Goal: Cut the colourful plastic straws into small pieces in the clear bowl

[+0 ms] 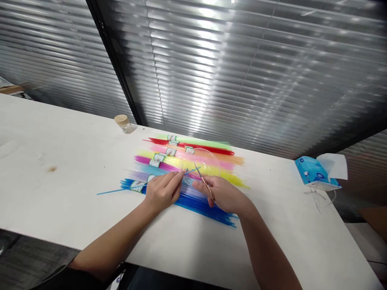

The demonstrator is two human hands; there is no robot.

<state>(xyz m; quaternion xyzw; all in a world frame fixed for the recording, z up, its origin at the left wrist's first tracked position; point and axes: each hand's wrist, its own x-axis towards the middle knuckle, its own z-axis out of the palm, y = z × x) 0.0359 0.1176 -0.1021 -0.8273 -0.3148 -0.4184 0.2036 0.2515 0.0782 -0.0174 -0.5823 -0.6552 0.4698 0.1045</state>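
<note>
My left hand is closed round a thin blue plastic stick, whose long end sticks out to the left and whose short end points right. In my right hand is a pair of scissors with coppery handles. Their blades meet the short end of the stick, above a clear round bowl. Small blue pieces seem to lie in the bowl. Under both hands are bundles of coloured sticks, with a dark blue bundle nearest me and a red bundle near the back.
A clear jar with a tan lid stands at the back left of the white table. On the right is a blue tissue pack with a tissue pulled out and a clear strap beside it. Metal blinds rise behind the table's rear edge.
</note>
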